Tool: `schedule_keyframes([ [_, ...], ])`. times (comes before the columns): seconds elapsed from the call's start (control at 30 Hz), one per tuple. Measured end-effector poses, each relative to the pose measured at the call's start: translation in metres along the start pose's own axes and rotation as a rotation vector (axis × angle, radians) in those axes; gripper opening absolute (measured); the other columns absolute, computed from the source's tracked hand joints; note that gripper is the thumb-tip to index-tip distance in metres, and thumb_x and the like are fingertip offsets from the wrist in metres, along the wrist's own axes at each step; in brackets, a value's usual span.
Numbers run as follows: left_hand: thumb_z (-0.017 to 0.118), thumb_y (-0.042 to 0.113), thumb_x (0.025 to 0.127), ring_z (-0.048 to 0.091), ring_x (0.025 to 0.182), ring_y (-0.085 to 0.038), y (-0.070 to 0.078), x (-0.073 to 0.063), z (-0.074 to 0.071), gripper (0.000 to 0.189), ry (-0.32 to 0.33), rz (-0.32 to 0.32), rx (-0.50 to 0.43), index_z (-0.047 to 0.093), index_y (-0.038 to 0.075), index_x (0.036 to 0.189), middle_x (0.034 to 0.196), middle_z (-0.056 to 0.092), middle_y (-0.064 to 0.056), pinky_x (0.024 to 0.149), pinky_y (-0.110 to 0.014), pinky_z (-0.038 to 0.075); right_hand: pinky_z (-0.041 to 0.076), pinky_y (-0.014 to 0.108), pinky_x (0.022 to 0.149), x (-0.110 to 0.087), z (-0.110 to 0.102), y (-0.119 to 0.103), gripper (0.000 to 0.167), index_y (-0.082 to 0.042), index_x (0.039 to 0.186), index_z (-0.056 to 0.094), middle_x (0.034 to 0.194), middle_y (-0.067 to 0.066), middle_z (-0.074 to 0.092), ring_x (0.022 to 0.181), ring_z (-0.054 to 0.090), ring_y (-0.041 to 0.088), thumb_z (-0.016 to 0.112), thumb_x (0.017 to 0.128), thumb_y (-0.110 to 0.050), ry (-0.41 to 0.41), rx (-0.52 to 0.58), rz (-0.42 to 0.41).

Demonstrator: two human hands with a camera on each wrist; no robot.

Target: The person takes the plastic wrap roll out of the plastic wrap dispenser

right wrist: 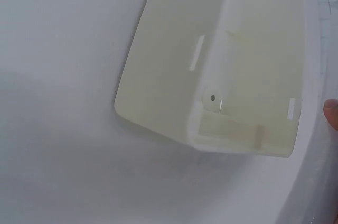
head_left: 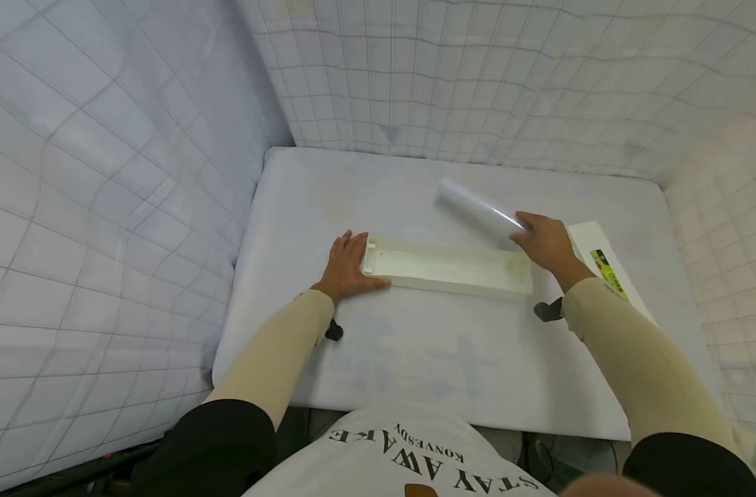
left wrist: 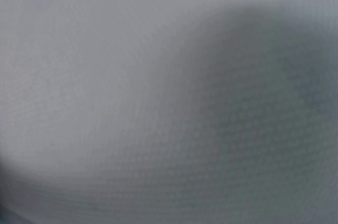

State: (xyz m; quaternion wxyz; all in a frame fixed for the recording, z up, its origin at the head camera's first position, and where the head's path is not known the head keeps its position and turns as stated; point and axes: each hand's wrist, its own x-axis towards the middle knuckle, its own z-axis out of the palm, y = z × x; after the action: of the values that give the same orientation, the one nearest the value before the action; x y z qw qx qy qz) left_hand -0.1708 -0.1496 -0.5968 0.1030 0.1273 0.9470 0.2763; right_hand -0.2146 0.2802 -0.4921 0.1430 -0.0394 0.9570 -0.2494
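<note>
A long, cream-white plastic box (head_left: pixel 446 266), without a lid, lies across the middle of the table. My left hand (head_left: pixel 348 268) holds its left end, thumb along the near wall and forefinger at the far corner. My right hand (head_left: pixel 547 245) grips the near end of a roll of clear plastic film (head_left: pixel 477 205), which slants up and left behind the box. In the right wrist view, the box (right wrist: pixel 211 76) shows its end with a small dark hole inside, and a fingertip (right wrist: pixel 331 113) appears at the right edge. Only blurred pale cloth fills the left wrist view.
A cream-white lid-like piece (head_left: pixel 585 238) with a yellow-green label (head_left: pixel 609 274) lies at the right, partly under my right forearm. White cloth covers the table (head_left: pixel 353 186). Checked white sheets (head_left: pixel 477 83) hang close at the back and both sides.
</note>
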Motion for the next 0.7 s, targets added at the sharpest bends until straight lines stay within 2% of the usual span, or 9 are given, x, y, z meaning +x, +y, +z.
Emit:
schedule_keyframes([
  [0.2, 0.078, 0.070, 0.073, 0.005, 0.161, -0.034, -0.001, 0.002, -0.005, 0.116, -0.011, 0.005, 0.008, 0.027, 0.014, 0.162, 0.168, 0.028, -0.007, 0.131, -0.055, 0.002, 0.041, 0.065, 0.113, 0.002, -0.003, 0.010, 0.064, -0.005, 0.158, 0.036, 0.155, 0.030, 0.042, 0.140, 0.044, 0.052, 0.058, 0.104, -0.031, 0.077, 0.019, 0.137],
  [0.43, 0.082, 0.065, 0.073, 0.006, 0.161, -0.034, -0.008, -0.004, -0.017, 0.115, 0.000, -0.020, 0.014, 0.028, 0.014, 0.161, 0.168, 0.029, -0.007, 0.131, -0.053, 0.001, 0.043, 0.062, 0.113, 0.010, 0.004, 0.016, 0.066, -0.005, 0.158, 0.035, 0.155, 0.029, 0.044, 0.139, 0.047, 0.050, 0.060, 0.103, -0.029, 0.126, 0.081, 0.206],
  [0.57, 0.081, 0.067, 0.072, 0.006, 0.160, -0.033, -0.014, -0.003, -0.013, 0.115, 0.017, -0.011, -0.003, 0.029, 0.015, 0.161, 0.168, 0.029, -0.006, 0.131, -0.053, 0.001, 0.045, 0.063, 0.111, 0.008, 0.003, 0.017, 0.066, -0.003, 0.159, 0.034, 0.155, 0.030, 0.043, 0.139, 0.047, 0.051, 0.059, 0.103, -0.029, 0.127, 0.077, 0.262],
  [0.7, 0.080, 0.069, 0.072, 0.005, 0.161, -0.033, -0.013, -0.001, -0.010, 0.116, 0.008, -0.004, -0.005, 0.029, 0.015, 0.161, 0.168, 0.029, -0.006, 0.131, -0.053, 0.000, 0.045, 0.063, 0.110, 0.003, 0.005, 0.026, 0.066, -0.001, 0.157, 0.035, 0.154, 0.031, 0.044, 0.138, 0.046, 0.052, 0.059, 0.103, -0.029, 0.133, 0.060, 0.289],
])
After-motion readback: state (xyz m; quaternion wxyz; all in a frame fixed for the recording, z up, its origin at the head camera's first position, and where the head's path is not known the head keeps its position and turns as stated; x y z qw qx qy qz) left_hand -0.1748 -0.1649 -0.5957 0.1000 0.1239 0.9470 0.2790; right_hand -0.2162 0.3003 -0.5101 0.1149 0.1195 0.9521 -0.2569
